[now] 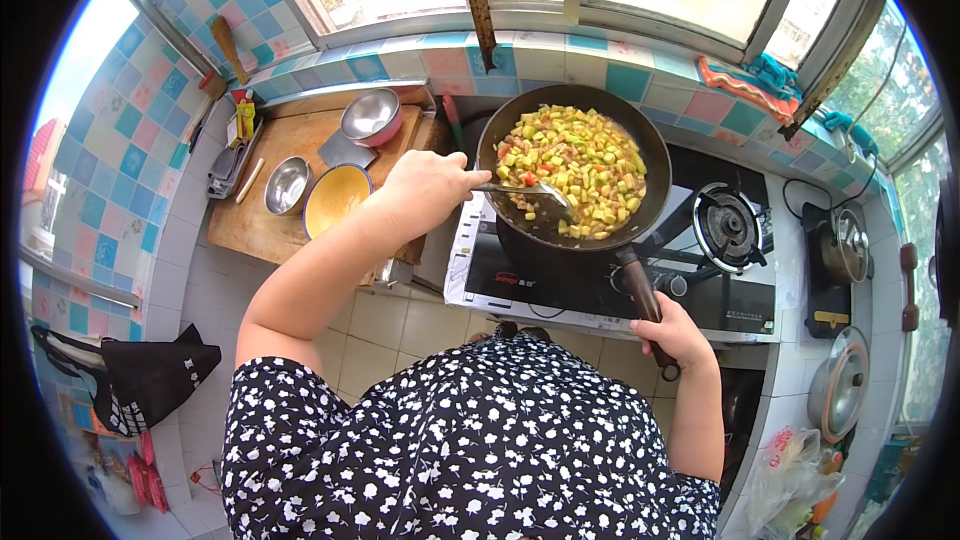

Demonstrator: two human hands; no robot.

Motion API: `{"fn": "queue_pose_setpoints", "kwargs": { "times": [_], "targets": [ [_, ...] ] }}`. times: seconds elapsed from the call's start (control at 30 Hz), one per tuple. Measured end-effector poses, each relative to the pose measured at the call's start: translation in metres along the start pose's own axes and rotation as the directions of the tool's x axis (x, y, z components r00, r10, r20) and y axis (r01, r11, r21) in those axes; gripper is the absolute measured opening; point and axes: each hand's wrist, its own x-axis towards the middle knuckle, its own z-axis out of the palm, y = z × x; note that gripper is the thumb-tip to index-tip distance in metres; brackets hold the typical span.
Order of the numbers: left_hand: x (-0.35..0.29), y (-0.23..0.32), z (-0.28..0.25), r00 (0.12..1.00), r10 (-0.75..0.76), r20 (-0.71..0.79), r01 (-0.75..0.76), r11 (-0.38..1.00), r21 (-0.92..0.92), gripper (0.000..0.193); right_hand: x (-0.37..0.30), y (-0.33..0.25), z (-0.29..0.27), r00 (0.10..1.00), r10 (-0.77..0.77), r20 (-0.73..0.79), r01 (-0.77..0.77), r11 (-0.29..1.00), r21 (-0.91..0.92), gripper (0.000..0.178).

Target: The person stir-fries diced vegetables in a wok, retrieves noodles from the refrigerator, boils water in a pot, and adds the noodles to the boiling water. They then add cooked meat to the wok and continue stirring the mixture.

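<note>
- The black cooktop (580,290) spreads below and to the right of the frying pan (656,180), which sits over its left side, presumably to be above a burner; any burner there is hidden.
- A wooden desk (238,225) lies at the pan's 9 o'clock, probably so that bowls can stand off the cooktop yet within reach.
- The pan is at the person's 12 o'clock, its handle pointing to 5 o'clock, likely so that one arm can hold it without crossing the other.
- Chopped food (590,150), mostly yellow-green cubes with red and brown bits, fills much of the pan.
- An uncovered burner (728,227) is at the pan's 4 o'clock.
- The right hand (675,333) has its fingers closed around the pan handle, seemingly to steady it.
- The left hand (428,187), at the pan's 9 o'clock, has its fingers wrapped on the spatula (553,195); its metal end is among the food near 6 to 7 o'clock.
- A yellow bowl (336,198) stands on the desk, beside the left forearm.
- A pink-sided metal bowl (370,115) is at the yellow bowl's 1 o'clock.
- The small metal bowl (287,186) is at its 9 to 10 o'clock.
</note>
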Motion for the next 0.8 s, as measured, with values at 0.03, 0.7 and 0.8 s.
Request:
{"fn": "queue_pose_setpoints", "kwargs": {
  "times": [0.03, 0.7, 0.8],
  "targets": [
    [-0.001, -0.008, -0.003, 1.0, 0.002, -0.008, -0.002, 0.999, -0.043, 0.032, -0.001, 0.0, 0.001, 1.0, -0.002, 0.0, 0.002, 1.0, 0.002, 0.033],
    [0.063, -0.053, -0.053, 0.949, -0.291, 0.119, 0.288, 0.957, 0.041, 0.027, 0.001, 0.015, 0.02, 0.995, -0.068, -0.068, 0.073, 0.994, 0.078, 0.045],
    [0.096, -0.048, -0.031, 0.912, -0.374, 0.166, 0.382, 0.924, -0.02, 0.032, 0.0, 0.011, 0.019, 0.997, -0.049, -0.054, 0.052, 0.997, 0.064, 0.045]
  ]
}}
